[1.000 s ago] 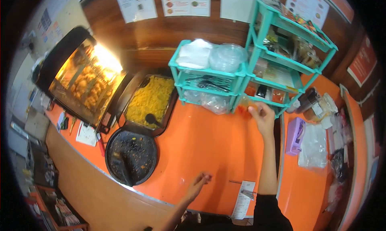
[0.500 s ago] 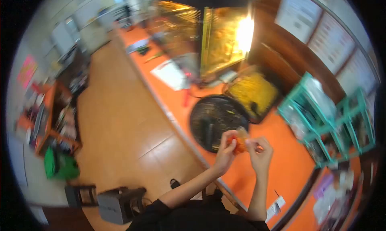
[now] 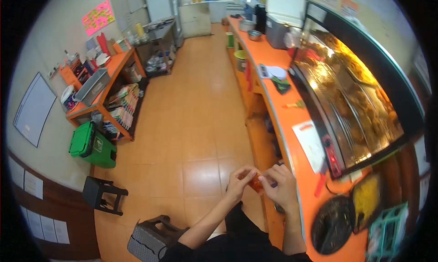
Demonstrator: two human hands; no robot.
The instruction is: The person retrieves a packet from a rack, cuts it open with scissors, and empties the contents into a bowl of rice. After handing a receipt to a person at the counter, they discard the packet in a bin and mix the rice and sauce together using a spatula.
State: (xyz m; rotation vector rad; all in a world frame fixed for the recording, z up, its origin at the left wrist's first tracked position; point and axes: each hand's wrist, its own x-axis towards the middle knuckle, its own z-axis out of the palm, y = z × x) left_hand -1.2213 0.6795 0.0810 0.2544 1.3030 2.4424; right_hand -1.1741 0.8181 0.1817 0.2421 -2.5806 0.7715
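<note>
Between my two hands, near the counter's left edge, is a small clear packet (image 3: 256, 183) with orange-red contents. My left hand (image 3: 238, 184) pinches its left side with thumb and fingers. My right hand (image 3: 280, 185) has its fingers closed at the packet's right side, with something small and dark showing by the fingertips. To the right of my hands, on the orange counter (image 3: 303, 193), lie a round black tray (image 3: 331, 225) and a tray of yellow food (image 3: 366, 196). A red-handled tool (image 3: 320, 184) rests above the black tray.
A lit glass display case (image 3: 351, 98) holds food at the right. On the counter lie a white board (image 3: 310, 143) and a scale (image 3: 273, 72). Green baskets (image 3: 388, 230) stand lower right. Stools (image 3: 105, 194) and a green bin (image 3: 93, 145) stand on the left.
The view has swung left, toward the floor and left wall. My hands, with the packet, are now left of the counter's edge rather than over the counter beside the black tray.
</note>
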